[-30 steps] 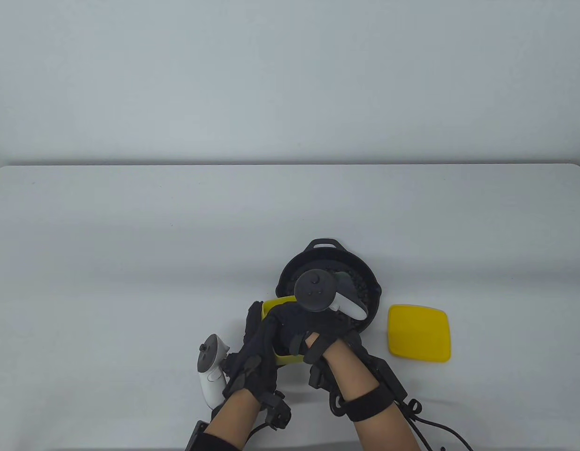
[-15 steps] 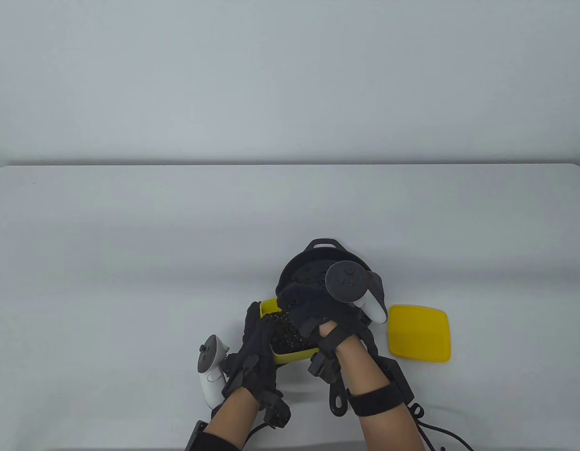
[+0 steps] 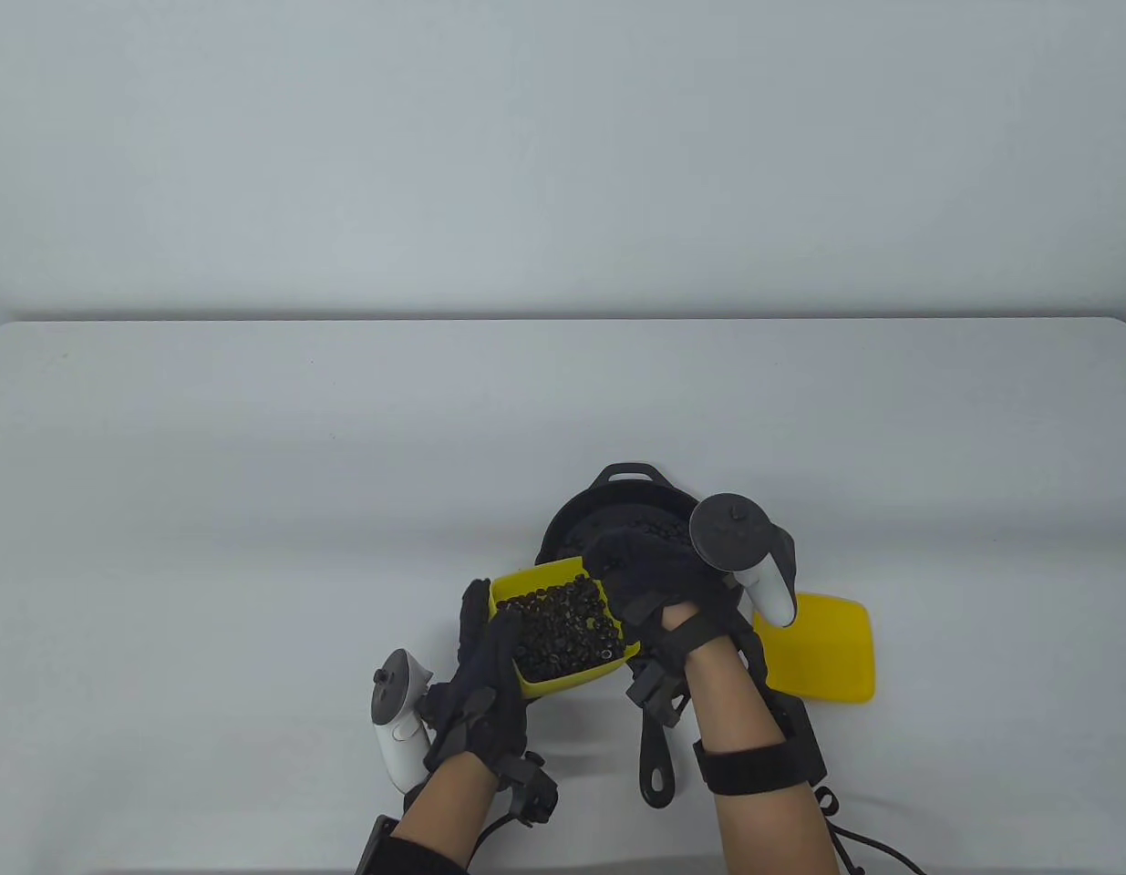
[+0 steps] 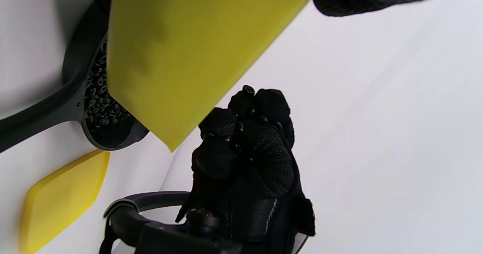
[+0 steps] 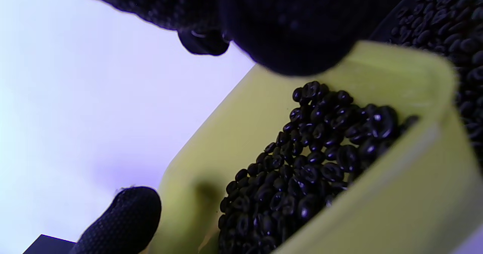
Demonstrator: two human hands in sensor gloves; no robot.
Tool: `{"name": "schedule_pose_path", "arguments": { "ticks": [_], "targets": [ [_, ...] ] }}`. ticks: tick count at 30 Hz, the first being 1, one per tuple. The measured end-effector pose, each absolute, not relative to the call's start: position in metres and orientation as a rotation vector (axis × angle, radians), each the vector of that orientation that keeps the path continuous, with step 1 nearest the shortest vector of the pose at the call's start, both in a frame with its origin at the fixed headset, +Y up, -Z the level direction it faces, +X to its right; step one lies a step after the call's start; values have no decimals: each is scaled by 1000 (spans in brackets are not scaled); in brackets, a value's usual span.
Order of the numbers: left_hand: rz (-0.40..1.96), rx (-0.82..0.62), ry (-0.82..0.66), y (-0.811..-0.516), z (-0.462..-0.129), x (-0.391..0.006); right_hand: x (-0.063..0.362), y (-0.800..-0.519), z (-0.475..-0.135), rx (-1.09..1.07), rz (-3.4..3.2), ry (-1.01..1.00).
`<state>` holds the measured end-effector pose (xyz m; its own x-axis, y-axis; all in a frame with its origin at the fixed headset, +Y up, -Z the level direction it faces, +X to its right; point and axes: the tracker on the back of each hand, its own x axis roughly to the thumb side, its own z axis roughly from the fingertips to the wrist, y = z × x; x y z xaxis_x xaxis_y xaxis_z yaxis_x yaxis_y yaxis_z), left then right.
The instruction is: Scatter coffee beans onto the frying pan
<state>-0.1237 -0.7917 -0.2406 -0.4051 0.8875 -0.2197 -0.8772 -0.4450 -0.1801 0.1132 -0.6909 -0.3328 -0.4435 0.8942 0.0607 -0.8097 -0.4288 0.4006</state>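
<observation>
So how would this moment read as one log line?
left hand: holds yellow tub of coffee beans | right hand: closed over frying pan | lid: on table

Container [image 3: 563, 670]: smooth yellow plastic, slightly glossy; coffee beans [image 3: 563, 629] dark and shiny. Frying pan [image 3: 658, 752]: matt black, probably cast iron. Hands [image 3: 476, 702] in black knit cloth; tabletop [image 3: 253, 501] matt white.

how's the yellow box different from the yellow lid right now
The yellow box is held by the left hand and is full of coffee beans; the yellow lid lies flat on the table, untouched. The box sits left of the frying pan, the lid right. Both share the same yellow.
</observation>
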Motion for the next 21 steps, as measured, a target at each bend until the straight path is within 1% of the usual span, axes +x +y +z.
{"name": "schedule_pose_path", "arguments": {
  "ticks": [6, 9, 14, 18, 21],
  "targets": [
    [1970, -313, -62, -791, -243, -126, 123, -705, -340, 293, 2099, 520],
    [1964, -321, -35, -793, -242, -127, 126, -714, -342, 246, 2071, 523],
    [2022, -291, 18, -794, -242, -132, 138, -731, -346, 95, 2141, 475],
    [2020, -270, 45, -795, -243, -136, 148, -744, -346, -19, 2146, 460],
    [2024, -260, 51, -796, -243, -138, 151, -748, -347, -34, 2126, 452]
  ]
}}
